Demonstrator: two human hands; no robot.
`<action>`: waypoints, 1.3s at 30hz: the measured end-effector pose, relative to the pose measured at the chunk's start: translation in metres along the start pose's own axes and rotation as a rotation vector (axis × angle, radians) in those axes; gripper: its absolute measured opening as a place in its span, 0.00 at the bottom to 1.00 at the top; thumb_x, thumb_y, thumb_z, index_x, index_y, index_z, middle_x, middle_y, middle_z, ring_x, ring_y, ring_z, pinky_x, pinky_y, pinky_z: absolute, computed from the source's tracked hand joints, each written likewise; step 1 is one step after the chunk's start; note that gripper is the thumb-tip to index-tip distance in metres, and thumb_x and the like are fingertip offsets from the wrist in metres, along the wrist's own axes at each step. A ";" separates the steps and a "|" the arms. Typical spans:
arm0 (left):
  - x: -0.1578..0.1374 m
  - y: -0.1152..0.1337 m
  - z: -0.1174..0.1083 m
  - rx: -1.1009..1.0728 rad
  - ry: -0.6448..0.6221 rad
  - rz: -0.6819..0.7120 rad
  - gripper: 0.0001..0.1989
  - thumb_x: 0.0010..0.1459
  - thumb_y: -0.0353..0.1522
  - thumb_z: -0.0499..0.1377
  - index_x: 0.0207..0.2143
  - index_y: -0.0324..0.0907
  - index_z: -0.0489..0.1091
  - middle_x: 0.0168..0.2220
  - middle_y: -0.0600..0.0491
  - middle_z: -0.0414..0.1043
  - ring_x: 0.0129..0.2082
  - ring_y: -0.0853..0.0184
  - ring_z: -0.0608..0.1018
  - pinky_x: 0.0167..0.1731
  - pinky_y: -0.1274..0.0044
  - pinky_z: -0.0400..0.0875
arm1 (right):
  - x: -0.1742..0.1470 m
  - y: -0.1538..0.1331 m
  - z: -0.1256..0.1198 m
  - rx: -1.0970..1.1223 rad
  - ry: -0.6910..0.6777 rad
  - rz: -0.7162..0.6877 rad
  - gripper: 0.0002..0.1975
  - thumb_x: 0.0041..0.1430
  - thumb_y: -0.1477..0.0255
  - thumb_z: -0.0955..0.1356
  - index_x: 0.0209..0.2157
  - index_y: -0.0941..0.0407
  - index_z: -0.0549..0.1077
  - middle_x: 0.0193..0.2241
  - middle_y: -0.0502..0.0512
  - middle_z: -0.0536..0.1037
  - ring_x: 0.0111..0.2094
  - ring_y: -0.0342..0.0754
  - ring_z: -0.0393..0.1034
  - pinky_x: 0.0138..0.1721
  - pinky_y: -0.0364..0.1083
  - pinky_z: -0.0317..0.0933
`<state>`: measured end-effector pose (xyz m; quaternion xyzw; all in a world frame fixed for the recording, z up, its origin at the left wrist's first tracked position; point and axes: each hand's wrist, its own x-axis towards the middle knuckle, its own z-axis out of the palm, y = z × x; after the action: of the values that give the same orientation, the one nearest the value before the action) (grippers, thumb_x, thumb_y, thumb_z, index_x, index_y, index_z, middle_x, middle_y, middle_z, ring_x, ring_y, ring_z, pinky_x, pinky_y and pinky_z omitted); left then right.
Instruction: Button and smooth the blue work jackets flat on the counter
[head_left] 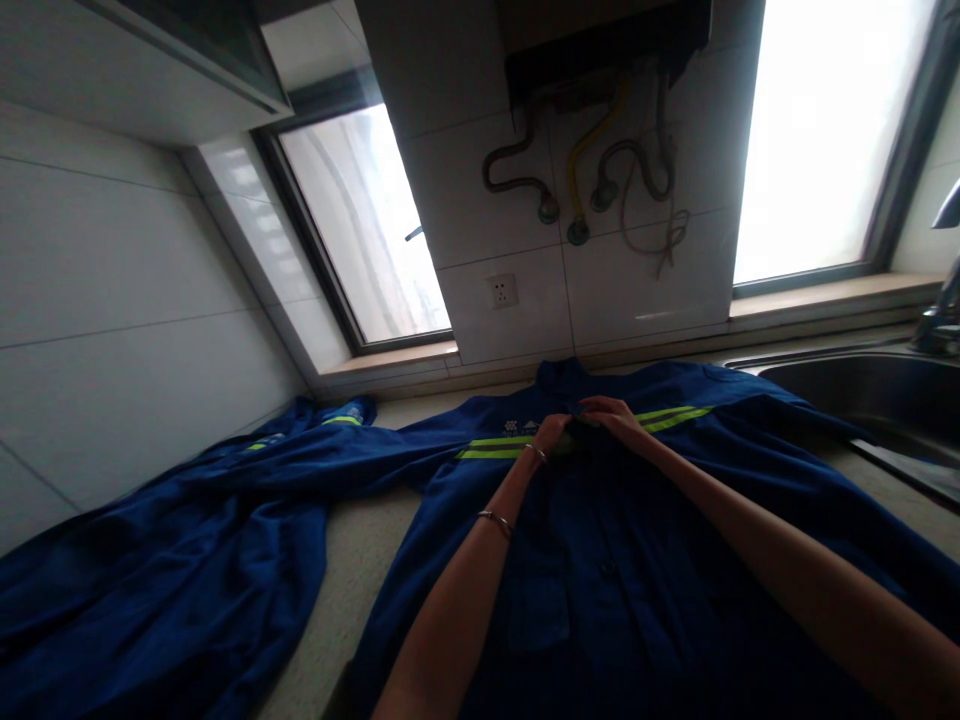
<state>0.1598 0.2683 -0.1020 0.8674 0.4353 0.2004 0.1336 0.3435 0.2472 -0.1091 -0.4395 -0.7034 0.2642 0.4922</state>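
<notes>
A dark blue work jacket with yellow-green stripes across its chest lies spread over the counter, collar toward the wall. My left hand grips the front edge of the jacket near the chest stripe, fingers closed on the cloth. Beside it, my right hand pinches the same front opening just below the collar. Both hands nearly meet at the placket. What exactly lies between the fingertips is too dark to make out. Further down the front a button shows faintly.
Another blue garment with yellow-green bands lies in folds at the left, touching the jacket's sleeve. A metal sink and a faucet are at the right. Pipes and a socket are on the tiled wall behind the counter.
</notes>
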 end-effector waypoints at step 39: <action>-0.065 0.045 -0.002 0.286 -0.103 -0.055 0.28 0.61 0.46 0.44 0.56 0.37 0.60 0.55 0.41 0.60 0.54 0.54 0.63 0.53 0.64 0.55 | -0.013 0.020 -0.033 -0.788 -0.282 0.051 0.27 0.57 0.52 0.60 0.56 0.45 0.64 0.59 0.55 0.60 0.59 0.60 0.51 0.55 0.63 0.44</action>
<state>0.1551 0.1897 -0.0970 0.8745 0.4757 0.0876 0.0364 0.3828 0.2433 -0.1183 -0.5707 -0.8003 0.0446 0.1786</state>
